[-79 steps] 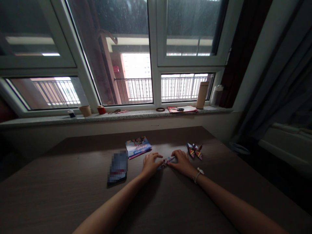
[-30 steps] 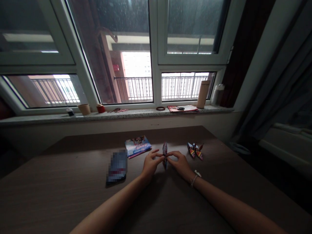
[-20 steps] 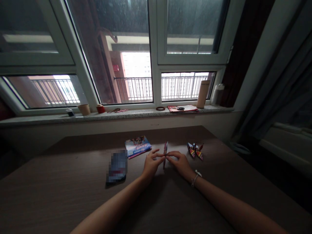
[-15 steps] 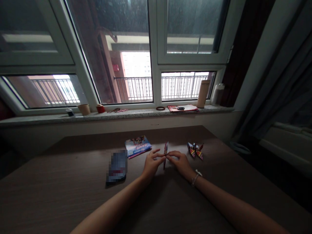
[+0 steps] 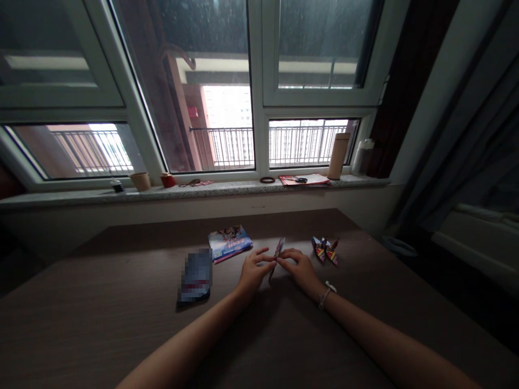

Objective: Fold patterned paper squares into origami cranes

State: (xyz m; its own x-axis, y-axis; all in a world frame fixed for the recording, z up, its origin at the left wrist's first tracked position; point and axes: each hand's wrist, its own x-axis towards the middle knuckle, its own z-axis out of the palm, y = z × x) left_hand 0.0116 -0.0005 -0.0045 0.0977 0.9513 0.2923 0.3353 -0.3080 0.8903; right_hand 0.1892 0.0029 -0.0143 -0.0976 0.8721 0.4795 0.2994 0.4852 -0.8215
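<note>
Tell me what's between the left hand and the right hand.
Head view: a folded paper piece sits between the left hand and right hand, both pinching it near its middle.

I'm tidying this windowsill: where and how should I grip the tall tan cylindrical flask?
Probably round its middle, from the room side: the tall tan cylindrical flask stands upright with no visible handle, a white-framed glass window behind it and a whitish cylindrical bottle at its right.

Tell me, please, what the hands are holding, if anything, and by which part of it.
A folded paper, held near its middle between the fingers of the left hand and right hand.
</note>
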